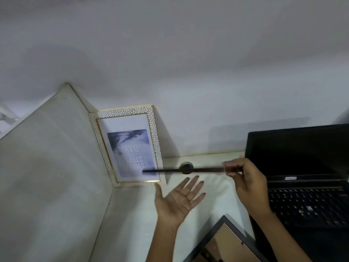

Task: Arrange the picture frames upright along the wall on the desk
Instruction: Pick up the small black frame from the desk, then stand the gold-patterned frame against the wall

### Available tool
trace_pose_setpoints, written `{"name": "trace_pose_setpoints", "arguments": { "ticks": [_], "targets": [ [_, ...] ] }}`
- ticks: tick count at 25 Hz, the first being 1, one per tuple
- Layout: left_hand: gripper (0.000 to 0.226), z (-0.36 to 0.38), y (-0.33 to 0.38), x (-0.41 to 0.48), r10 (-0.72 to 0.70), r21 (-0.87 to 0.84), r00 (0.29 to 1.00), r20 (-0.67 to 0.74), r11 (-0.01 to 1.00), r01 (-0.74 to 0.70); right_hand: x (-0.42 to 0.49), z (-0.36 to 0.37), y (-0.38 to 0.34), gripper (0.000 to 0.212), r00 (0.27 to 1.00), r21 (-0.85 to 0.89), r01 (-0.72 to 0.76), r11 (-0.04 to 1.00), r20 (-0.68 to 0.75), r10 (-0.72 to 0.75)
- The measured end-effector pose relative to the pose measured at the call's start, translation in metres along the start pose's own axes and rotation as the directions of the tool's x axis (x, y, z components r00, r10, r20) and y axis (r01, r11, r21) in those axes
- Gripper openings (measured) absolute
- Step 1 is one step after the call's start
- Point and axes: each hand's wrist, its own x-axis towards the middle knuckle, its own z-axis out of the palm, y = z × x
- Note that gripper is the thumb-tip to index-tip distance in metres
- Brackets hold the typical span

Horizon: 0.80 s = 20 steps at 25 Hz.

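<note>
Desk (136, 220), pale, pushed into a corner; side panel on the left, wall (188, 82) behind.

White-and-gold frame (125, 146) upright in the corner, leaning back against wall, print upside down.

Second frame (186, 170) held edge-on above desk, just right of the first; reads only as a thin dark bar, motion-blurred. Right hand (247, 184) clenched on its right end, fingers wrapped over the edge. Left hand (179, 197) released, palm up, fingers spread beneath the bar, not touching.

Third frame (224, 241) flat at bottom edge, dark border, brown backing up; cut off by picture margin.

Open laptop (302, 176) at right, near the wall.

Handling, as judged: rigid, light enough for a one-handed hold, probably glazed (so fragile, slick on the face). Best taken by the two opposite side rails, thumbs off the glass; lower edge set down first, then leaned back.

Hard to make out: front or back of the held frame; any easel stand. Small dark round thing (186, 167) behind the bar at the wall foot, unidentifiable. Far end of bar overlapping the corner frame; contact or gap not determinable.
</note>
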Motion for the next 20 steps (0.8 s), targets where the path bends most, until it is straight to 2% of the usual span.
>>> {"name": "trace_pose_setpoints", "arguments": {
  "ticks": [1, 3, 5, 7, 9, 11, 12, 13, 15, 18, 20],
  "targets": [
    [0.084, -0.001, 0.002, -0.011, -0.011, 0.011, 0.997, 0.077, 1.0, 0.01, -0.012, -0.016, -0.014, 0.01, 0.994, 0.03, 0.09, 0.995, 0.062, -0.092],
    [0.082, 0.002, -0.005, -0.032, -0.061, 0.147, 0.985, 0.16, 0.988, 0.037, -0.028, -0.047, -0.028, 0.009, 0.955, -0.029, 0.234, 0.972, 0.196, -0.224],
    [0.071, 0.009, -0.021, -0.051, 0.026, 0.279, 0.987, 0.156, 0.958, -0.069, -0.041, -0.075, -0.03, 0.006, 0.945, -0.117, 0.274, 0.955, 0.218, -0.245],
    [0.069, 0.03, -0.043, -0.066, 0.216, 0.324, 0.964, 0.157, 0.91, -0.257, -0.052, -0.105, -0.03, 0.024, 0.984, -0.105, 0.141, 0.984, 0.122, -0.128],
    [0.055, 0.059, -0.072, -0.071, 0.371, 0.292, 0.914, 0.162, 0.867, -0.404, -0.057, -0.135, -0.033, 0.03, 0.994, 0.116, -0.093, 0.989, 0.073, 0.085],
    [0.05, 0.085, -0.111, -0.067, 0.441, 0.242, 0.887, 0.139, 0.853, -0.462, -0.062, -0.171, -0.035, 0.021, 0.952, 0.326, -0.303, 0.895, 0.137, 0.272],
    [0.062, 0.1, -0.133, -0.062, 0.454, 0.202, 0.878, 0.153, 0.855, -0.478, -0.062, -0.194, -0.032, 0.032, 0.915, 0.414, -0.404, 0.815, 0.19, 0.357],
    [0.083, 0.113, -0.155, -0.057, 0.456, 0.156, 0.875, 0.16, 0.864, -0.479, -0.061, -0.215, -0.028, 0.052, 0.879, 0.492, -0.477, 0.728, 0.241, 0.412],
    [0.109, 0.141, -0.201, -0.041, 0.46, 0.088, 0.87, 0.174, 0.873, -0.48, -0.057, -0.265, -0.018, 0.079, 0.87, 0.586, -0.488, 0.647, 0.266, 0.415],
    [0.111, 0.183, -0.277, -0.02, 0.397, 0.077, 0.881, 0.258, 0.9, -0.428, -0.053, -0.332, -0.002, 0.091, 0.894, 0.712, -0.414, 0.567, 0.199, 0.403],
    [0.105, 0.205, -0.325, -0.01, 0.306, 0.05, 0.901, 0.308, 0.94, -0.337, -0.05, -0.377, 0.012, 0.093, 0.896, 0.767, -0.342, 0.544, 0.092, 0.434]
  ]
}}
